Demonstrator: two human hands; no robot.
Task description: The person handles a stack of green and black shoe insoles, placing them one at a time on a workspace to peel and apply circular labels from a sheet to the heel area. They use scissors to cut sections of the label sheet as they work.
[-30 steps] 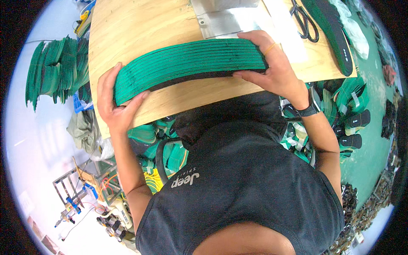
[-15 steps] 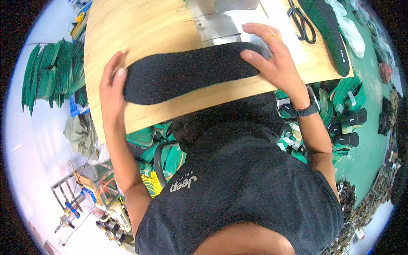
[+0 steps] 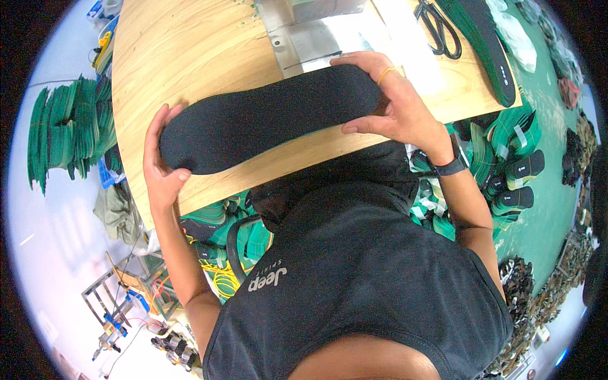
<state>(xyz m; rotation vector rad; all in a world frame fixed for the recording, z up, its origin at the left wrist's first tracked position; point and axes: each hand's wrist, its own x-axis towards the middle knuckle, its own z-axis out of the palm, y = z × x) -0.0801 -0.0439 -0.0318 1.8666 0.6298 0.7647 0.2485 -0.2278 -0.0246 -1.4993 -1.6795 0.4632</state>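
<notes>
A stack of long insoles lies flat on the wooden table, its black top face up. My left hand cups the stack's left end, thumb on top. My right hand grips the right end, fingers curled over the far edge. A ring sits on one right finger and a black watch on that wrist.
A metal plate lies behind the stack. Black scissors and another insole stack rest at the table's right. Green insole bundles stand left of the table, more lie on the green floor at right.
The stack was held on edge with its green layered side showing; it has been turned flat with the black face up and set on the table. Both hands kept hold of its ends.
</notes>
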